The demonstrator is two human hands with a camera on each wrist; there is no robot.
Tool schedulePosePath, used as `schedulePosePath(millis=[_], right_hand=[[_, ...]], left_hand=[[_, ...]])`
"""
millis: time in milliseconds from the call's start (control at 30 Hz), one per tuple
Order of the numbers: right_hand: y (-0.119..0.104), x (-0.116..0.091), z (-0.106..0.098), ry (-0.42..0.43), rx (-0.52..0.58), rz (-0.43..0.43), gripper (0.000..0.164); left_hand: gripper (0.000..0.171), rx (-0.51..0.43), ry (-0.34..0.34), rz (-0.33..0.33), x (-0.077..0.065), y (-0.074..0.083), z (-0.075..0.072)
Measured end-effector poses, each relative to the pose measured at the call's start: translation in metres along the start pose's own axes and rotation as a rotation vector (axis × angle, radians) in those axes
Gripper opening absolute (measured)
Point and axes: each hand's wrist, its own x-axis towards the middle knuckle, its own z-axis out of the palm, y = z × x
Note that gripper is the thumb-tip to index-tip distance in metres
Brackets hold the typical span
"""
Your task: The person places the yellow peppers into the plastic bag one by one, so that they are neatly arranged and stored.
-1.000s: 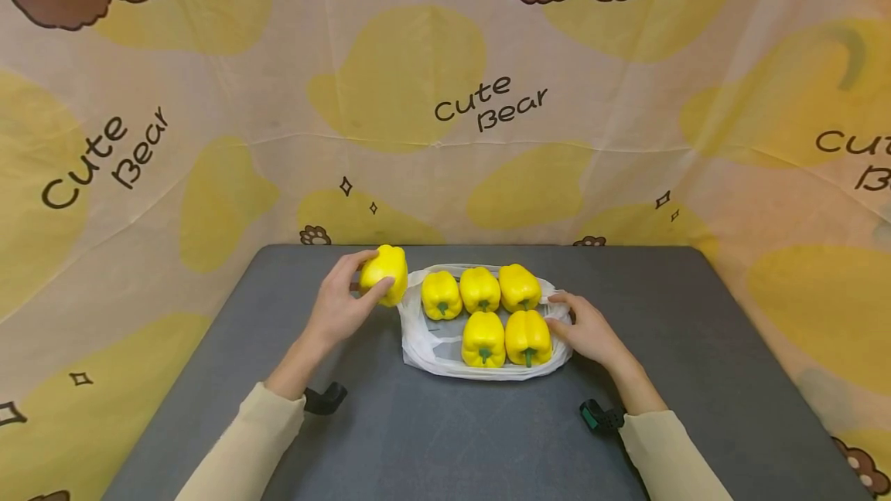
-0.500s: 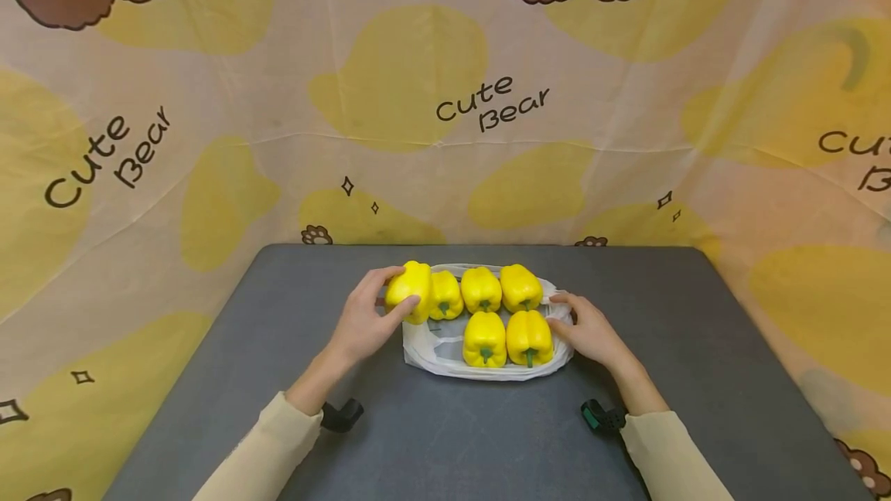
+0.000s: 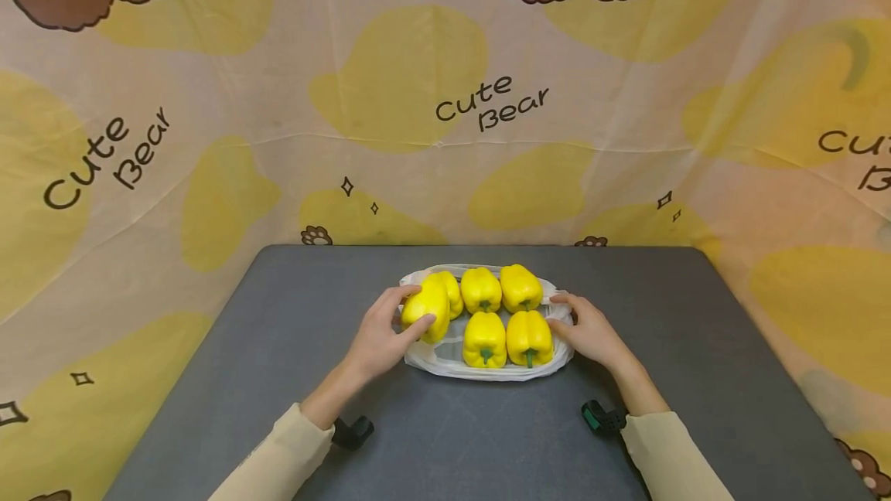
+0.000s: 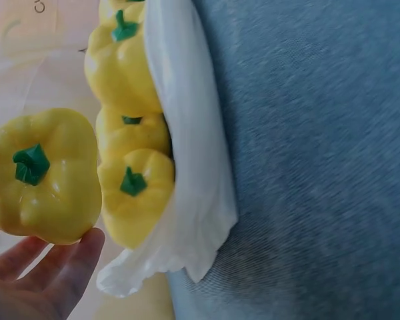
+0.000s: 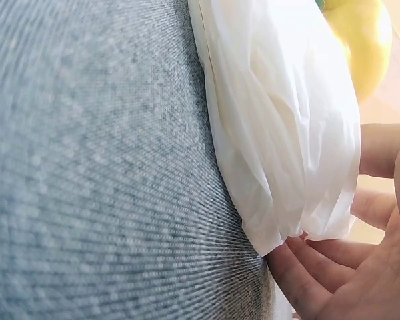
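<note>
A white plastic bag (image 3: 452, 370) lies wide open on the table, its sides forming a low oval rim. Several yellow bell peppers with green stems sit inside, among them a front-row pepper (image 3: 484, 340) and a back-row pepper (image 3: 480, 289). My left hand (image 3: 379, 335) grips another yellow bell pepper (image 4: 50, 177) between thumb and fingers, over the bag's left end. In the head view this pepper partly covers the back-left pepper (image 4: 137, 197). My right hand (image 3: 590, 331) holds the bag's right end, thumb and fingers at the rim (image 5: 287, 133).
The bag stands on a dark grey table (image 3: 480, 439) whose far edge meets a printed fabric backdrop (image 3: 390, 83). Each wrist carries a black camera mount, the left mount (image 3: 353, 433) and the right mount (image 3: 602, 417), close above the tabletop.
My left hand has carried its bell pepper rightward and toward me, from outside the bag's left edge to over its left end. The right hand stays at the bag's rim.
</note>
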Motion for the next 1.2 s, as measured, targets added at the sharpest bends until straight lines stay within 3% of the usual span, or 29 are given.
schedulePosePath(millis=[667, 1200], right_hand=[[-0.001, 0.0, 0.0, 0.003, -0.004, -0.004, 0.051], [0.0, 0.0, 0.0, 0.002, -0.004, 0.006, 0.051]], left_hand=[[0.049, -0.024, -0.046, -0.073, -0.017, -0.005, 0.016], [0.049, -0.022, -0.057, -0.132, -0.02, -0.008, 0.029]])
